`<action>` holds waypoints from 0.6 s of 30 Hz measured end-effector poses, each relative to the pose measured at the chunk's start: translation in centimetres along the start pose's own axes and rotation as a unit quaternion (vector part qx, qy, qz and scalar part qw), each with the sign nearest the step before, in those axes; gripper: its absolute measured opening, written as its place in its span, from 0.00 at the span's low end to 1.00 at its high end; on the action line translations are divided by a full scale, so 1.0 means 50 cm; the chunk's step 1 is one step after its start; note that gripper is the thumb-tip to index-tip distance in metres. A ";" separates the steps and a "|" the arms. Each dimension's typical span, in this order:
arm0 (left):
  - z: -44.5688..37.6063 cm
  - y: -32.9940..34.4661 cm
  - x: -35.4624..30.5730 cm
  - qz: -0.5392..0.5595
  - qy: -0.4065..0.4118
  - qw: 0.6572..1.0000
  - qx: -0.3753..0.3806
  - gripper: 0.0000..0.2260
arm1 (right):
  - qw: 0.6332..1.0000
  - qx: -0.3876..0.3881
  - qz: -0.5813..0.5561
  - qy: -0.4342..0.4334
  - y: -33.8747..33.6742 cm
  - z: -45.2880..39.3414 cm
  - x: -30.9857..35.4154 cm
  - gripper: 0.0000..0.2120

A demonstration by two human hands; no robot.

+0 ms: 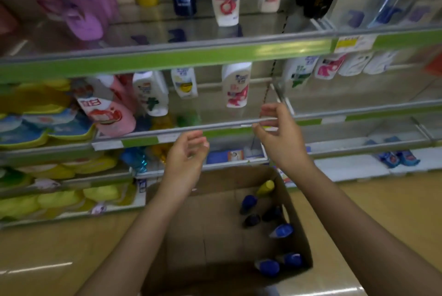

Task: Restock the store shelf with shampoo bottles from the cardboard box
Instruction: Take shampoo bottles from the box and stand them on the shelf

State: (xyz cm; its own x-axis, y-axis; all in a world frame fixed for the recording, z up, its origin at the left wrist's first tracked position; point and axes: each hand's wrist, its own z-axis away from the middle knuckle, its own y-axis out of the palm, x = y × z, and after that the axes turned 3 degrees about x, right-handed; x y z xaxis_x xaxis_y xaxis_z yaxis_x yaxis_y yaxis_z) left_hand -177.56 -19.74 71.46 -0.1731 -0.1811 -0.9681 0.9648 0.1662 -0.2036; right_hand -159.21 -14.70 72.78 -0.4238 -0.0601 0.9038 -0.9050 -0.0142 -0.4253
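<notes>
Left hand [185,152]: raised in front of the middle shelf edge, above the box; fingers loosely curled and apart, holding nothing.
Right hand [278,133]: raised at the same shelf edge, right of the left hand; thumb and fingers spread, nothing between them. Fingertips lie over the rail; contact cannot be told.
Box [215,236]: open cardboard, on the floor below both forearms, just in front of the shelf unit.
Bottles in box [282,230]: standing along the right wall, seen cap-first; mostly blue or dark caps.
Yellow bottle [266,187]: at the far right corner of the box, tilted.
Middle shelf [167,132]: clear rail with green strip; holds several shampoo bottles, well apart from each other.
White bottle [236,85]: upright on the middle shelf, red label, just left of and behind the right hand.
Pink bottle [107,109]: at the left end of the middle shelf, leaning.
Top shelf [167,56]: carries purple, yellow, dark blue and white bottles.
Refill pouches [35,114]: yellow and blue, stacked on the left section.
Floor [59,248]: tan, glossy.
Image quality: blurred; label text unreadable.
</notes>
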 end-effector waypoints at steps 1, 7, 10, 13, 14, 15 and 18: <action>0.010 -0.016 0.027 -0.005 -0.010 1.000 0.007 0.09 | 1.000 0.001 0.001 0.014 0.023 0.017 -0.012 0.14; 0.062 -0.066 0.176 -0.023 -0.088 0.994 0.051 0.09 | 0.996 0.007 0.020 0.086 0.109 0.099 -0.089 0.16; 0.068 -0.057 0.226 -0.031 -0.127 0.989 0.064 0.09 | 0.992 0.020 0.030 0.118 0.122 0.117 -0.139 0.15; 0.064 -0.029 0.270 -0.025 -0.163 0.984 0.069 0.09 | 0.987 0.024 0.052 0.151 0.128 0.113 -0.202 0.15; 0.063 -0.022 0.279 -0.025 -0.170 0.983 0.067 0.08 | 0.985 0.027 0.056 0.160 0.128 0.113 -0.218 0.15; 0.059 -0.009 0.294 -0.027 -0.183 0.980 0.070 0.08 | 0.982 0.033 0.061 0.178 0.129 0.110 -0.243 0.15; 0.048 0.028 0.337 -0.039 -0.222 0.971 0.078 0.09 | 0.968 0.068 0.092 0.222 0.137 0.104 -0.317 0.17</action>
State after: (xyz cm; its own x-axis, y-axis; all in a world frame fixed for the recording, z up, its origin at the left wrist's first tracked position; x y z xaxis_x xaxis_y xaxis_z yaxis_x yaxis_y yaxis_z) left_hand -178.65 -24.88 55.23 -0.1776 -0.5936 -0.7849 0.9766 -0.0078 -0.2151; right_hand -158.49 -19.06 55.26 -0.5803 0.3596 0.7307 -0.8114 -0.1781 -0.5567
